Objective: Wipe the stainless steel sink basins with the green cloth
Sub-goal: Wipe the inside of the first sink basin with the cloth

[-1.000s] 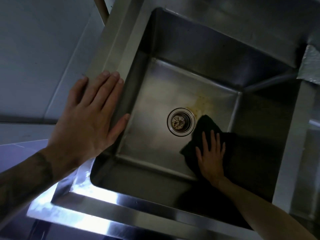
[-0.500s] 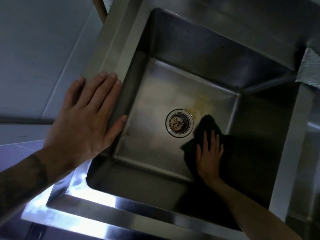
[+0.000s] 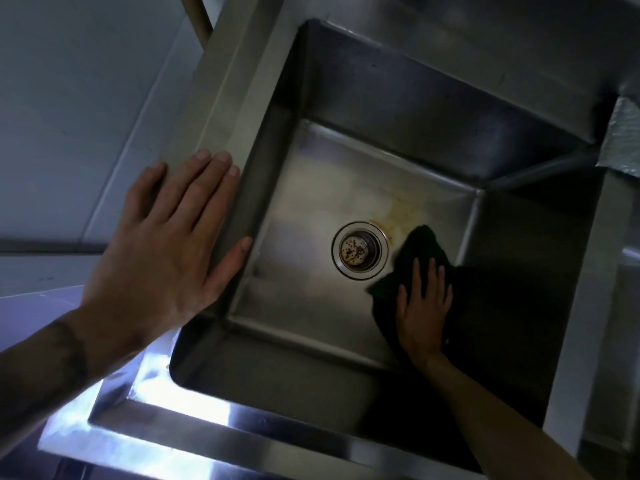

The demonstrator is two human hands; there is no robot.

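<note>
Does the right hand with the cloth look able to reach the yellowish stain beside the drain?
Probably yes. The right hand presses the green cloth flat on the basin floor, its far edge already touching the stain; nothing lies between.

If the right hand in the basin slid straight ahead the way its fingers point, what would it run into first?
Probably the yellowish stain on the basin floor just past the green cloth under the right hand, then the sink's back wall. The drain strainer lies off to the side.

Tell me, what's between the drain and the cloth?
Bare steel floor only; a yellowish stain sits just above that gap between drain and cloth, per the head view.
</note>
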